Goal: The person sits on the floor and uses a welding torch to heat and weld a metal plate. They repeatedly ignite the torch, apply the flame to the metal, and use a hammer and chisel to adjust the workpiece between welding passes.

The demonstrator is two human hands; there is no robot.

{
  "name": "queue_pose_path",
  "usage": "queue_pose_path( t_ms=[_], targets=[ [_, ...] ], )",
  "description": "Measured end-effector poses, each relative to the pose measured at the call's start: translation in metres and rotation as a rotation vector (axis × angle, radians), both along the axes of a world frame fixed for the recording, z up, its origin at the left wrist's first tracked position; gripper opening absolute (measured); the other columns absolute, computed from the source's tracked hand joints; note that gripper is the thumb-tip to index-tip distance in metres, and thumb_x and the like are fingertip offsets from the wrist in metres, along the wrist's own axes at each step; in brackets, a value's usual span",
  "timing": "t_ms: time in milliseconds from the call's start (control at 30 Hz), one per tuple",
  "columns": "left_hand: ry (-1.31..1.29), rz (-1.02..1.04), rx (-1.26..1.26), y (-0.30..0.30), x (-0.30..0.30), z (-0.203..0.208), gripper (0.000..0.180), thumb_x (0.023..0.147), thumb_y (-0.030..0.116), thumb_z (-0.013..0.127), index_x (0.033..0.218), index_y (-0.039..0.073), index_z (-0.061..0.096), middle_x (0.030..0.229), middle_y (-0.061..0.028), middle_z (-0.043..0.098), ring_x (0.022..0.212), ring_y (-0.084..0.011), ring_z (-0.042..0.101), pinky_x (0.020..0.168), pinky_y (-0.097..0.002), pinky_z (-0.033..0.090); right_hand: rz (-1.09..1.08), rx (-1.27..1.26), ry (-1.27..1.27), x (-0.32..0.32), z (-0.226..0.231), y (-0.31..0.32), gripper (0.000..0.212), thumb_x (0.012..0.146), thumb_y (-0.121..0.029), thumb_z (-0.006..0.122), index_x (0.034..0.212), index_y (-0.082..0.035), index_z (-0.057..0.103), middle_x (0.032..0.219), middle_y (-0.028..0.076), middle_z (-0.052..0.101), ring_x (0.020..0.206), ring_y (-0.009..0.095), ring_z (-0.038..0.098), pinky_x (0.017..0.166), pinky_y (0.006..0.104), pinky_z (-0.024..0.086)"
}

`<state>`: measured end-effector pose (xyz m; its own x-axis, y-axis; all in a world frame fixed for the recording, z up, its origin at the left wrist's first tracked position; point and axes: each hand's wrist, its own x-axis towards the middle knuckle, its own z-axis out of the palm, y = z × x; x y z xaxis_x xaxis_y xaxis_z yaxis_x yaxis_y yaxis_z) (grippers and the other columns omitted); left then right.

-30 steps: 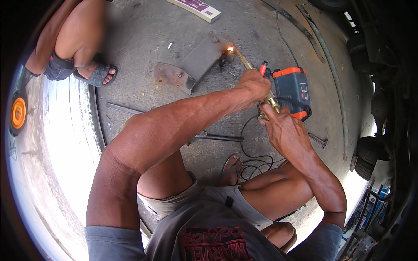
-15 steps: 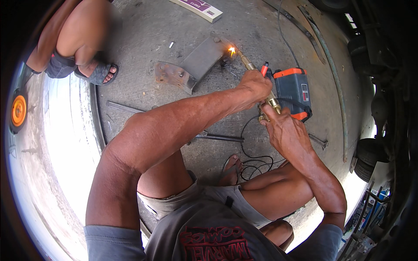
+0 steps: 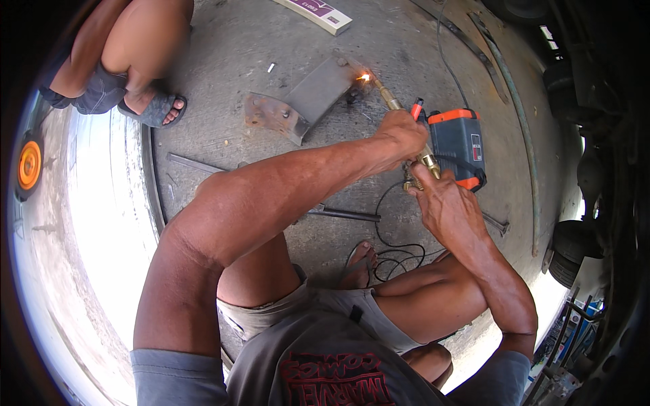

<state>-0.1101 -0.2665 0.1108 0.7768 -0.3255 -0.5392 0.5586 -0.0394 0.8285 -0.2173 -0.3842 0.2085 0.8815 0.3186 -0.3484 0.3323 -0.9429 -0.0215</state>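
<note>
Both my hands are closed on a brass gas torch (image 3: 387,97). My left hand (image 3: 403,134) wraps round its front tube, while my right hand (image 3: 450,206) grips the rear part near the brass valves, its thumb along the top. An orange flame or glow (image 3: 365,77) burns at the torch's tip. It plays on the far right edge of a bent grey steel plate (image 3: 318,95) lying on the concrete. Rust marks and bolts or holes show on the plate's near-left flange (image 3: 276,116). My fingers' undersides are hidden.
A grey-and-orange machine (image 3: 459,145) stands right of the torch, beside a red-tipped handle (image 3: 417,108). Black cable (image 3: 399,260) coils near my foot. Metal bars (image 3: 349,214) lie on the floor. A long carton (image 3: 325,15) lies beyond the plate. Another person's sandalled foot (image 3: 159,111) is at left.
The glow at the torch tip looks smaller and sits slightly closer in along the plate's edge. The view has shifted a little. Both hands keep their hold.
</note>
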Motion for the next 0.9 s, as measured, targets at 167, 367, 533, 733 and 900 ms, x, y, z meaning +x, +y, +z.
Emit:
queue_pose_path(
  t_ms=[167, 367, 533, 733, 900],
  targets=[
    [0.005, -0.008, 0.021, 0.002, 0.000, 0.004, 0.034, 0.103, 0.024, 0.062, 0.102, -0.010, 0.069, 0.088, -0.0195, 0.074, 0.073, -0.0246, 0.075, 0.064, -0.0380, 0.060, -0.014, -0.013, 0.012, 0.000, 0.003, 0.003, 0.032, 0.106, -0.020, 0.061, 0.135, -0.016, 0.050, 0.095, 0.030, 0.062, 0.078, 0.052, 0.070, 0.067, 0.0588, 0.056],
    [-0.026, -0.003, 0.034, -0.001, 0.000, -0.001, 0.037, 0.103, 0.026, 0.062, 0.103, -0.011, 0.069, 0.090, -0.0208, 0.075, 0.077, -0.0255, 0.077, 0.065, -0.0387, 0.061, -0.019, -0.016, 0.009, 0.001, 0.001, 0.003, 0.031, 0.106, -0.020, 0.061, 0.135, -0.016, 0.050, 0.094, 0.030, 0.061, 0.078, 0.052, 0.070, 0.066, 0.0589, 0.056],
    [-0.034, -0.022, 0.035, -0.001, 0.001, -0.005, 0.037, 0.103, 0.026, 0.062, 0.102, -0.010, 0.070, 0.089, -0.0202, 0.075, 0.077, -0.0255, 0.077, 0.065, -0.0385, 0.061, -0.020, -0.019, 0.008, 0.000, 0.001, 0.004, 0.031, 0.106, -0.019, 0.061, 0.135, -0.016, 0.050, 0.094, 0.030, 0.061, 0.077, 0.052, 0.070, 0.065, 0.0593, 0.055],
    [-0.029, -0.034, 0.054, -0.001, 0.001, -0.002, 0.034, 0.102, 0.024, 0.063, 0.101, -0.009, 0.070, 0.088, -0.0188, 0.075, 0.078, -0.0242, 0.076, 0.066, -0.0370, 0.060, -0.003, -0.022, -0.001, 0.000, 0.000, 0.001, 0.032, 0.105, -0.018, 0.062, 0.135, -0.017, 0.050, 0.093, 0.030, 0.061, 0.077, 0.052, 0.070, 0.065, 0.0592, 0.055],
    [-0.021, -0.033, 0.043, -0.001, 0.002, -0.004, 0.033, 0.102, 0.025, 0.063, 0.100, -0.008, 0.071, 0.088, -0.0183, 0.075, 0.080, -0.0239, 0.076, 0.069, -0.0380, 0.060, 0.013, 0.002, -0.010, -0.001, -0.001, 0.000, 0.032, 0.105, -0.018, 0.062, 0.134, -0.017, 0.049, 0.093, 0.029, 0.061, 0.077, 0.052, 0.070, 0.065, 0.0593, 0.055]
  ],
)
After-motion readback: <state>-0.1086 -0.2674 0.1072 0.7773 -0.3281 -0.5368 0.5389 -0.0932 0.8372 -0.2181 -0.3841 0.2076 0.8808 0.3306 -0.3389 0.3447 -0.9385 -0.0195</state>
